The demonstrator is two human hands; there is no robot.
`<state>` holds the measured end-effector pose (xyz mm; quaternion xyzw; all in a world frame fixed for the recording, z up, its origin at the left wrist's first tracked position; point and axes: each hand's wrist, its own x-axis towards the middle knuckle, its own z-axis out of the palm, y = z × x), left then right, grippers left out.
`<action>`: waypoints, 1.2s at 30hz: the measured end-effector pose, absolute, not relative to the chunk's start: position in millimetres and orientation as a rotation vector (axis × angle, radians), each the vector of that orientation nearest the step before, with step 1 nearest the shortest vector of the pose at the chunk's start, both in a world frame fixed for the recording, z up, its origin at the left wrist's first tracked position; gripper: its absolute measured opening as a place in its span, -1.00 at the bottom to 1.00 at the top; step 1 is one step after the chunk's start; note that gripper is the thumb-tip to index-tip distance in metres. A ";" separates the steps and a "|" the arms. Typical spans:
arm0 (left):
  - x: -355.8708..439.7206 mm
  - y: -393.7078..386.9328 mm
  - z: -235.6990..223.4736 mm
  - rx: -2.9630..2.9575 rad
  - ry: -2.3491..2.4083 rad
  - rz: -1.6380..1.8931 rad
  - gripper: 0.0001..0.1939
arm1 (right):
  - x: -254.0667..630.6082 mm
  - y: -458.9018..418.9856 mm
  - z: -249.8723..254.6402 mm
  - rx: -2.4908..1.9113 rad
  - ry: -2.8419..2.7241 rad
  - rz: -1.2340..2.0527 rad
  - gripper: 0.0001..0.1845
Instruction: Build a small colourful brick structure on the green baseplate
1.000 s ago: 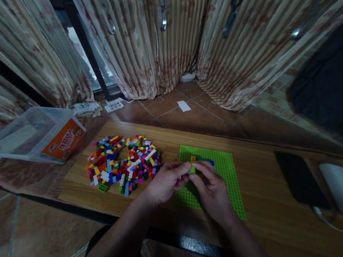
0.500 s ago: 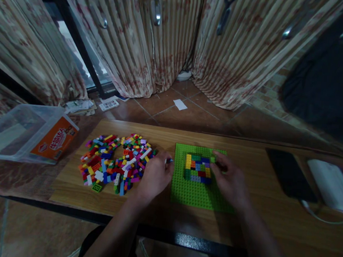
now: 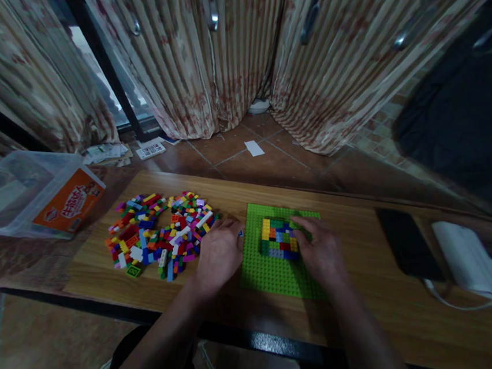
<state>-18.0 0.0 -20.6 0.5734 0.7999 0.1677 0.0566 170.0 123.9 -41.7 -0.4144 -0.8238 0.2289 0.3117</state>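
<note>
The green baseplate point(image 3: 278, 277) lies on the wooden table, carrying a roughly square build of coloured toy bricks point(image 3: 279, 247) in yellow, green, blue, red and orange. My right hand point(image 3: 321, 248) reaches over the build's far right corner, thumb and fingers closed around a small green brick point(image 3: 293, 226) that they mostly hide. Beside the plate's left edge, my left hand point(image 3: 222, 253) is closed with the back turned up. A bit of a small blue brick point(image 3: 240, 233) peeks out at its fingertips. Just left of that hand spreads a pile of loose bricks point(image 3: 162, 237).
A clear plastic box point(image 3: 23, 186) with an orange label stands at the far left. On the right of the table point(image 3: 358, 329) lie a black phone point(image 3: 409, 244) and a white device point(image 3: 460, 257) with a cable. Striped curtains point(image 3: 232, 55) hang behind.
My right hand has moved left and inward, bringing the green brick onto the build's far right corner. My left hand has turned more palm-down beside the plate. The camera view has shifted slightly.
</note>
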 end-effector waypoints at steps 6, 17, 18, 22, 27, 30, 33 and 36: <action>-18.2 1.1 -21.4 1.746 2.446 0.517 -0.80 | 166.3 128.2 -45.3 -1.047 -2.240 0.585 -0.66; -17.6 1.0 -22.8 1.771 2.456 0.552 -0.82 | 162.9 130.5 -48.9 -1.110 -2.132 0.811 -0.60; -17.7 1.1 -22.7 1.771 2.459 0.556 -0.82 | 162.9 130.4 -48.5 -1.107 -2.120 0.845 -0.57; -18.0 2.2 -22.1 1.776 2.452 0.547 -0.82 | 164.2 130.7 -47.2 -1.120 -2.092 0.944 -0.48; -18.6 2.1 -23.5 1.780 2.453 0.547 -0.82 | 167.4 138.4 -50.6 -1.113 -1.938 1.031 -0.52; -18.7 1.5 -24.1 1.767 2.469 0.526 -0.80 | 167.3 143.3 -53.7 -1.147 -1.787 1.044 -0.63; -18.8 1.5 -23.9 1.754 2.473 0.513 -0.78 | 164.8 143.9 -55.3 -1.210 -1.786 1.006 -0.65; -18.7 1.7 -24.1 1.750 2.473 0.513 -0.78 | 160.9 141.6 -55.8 -1.220 -1.865 0.953 -0.64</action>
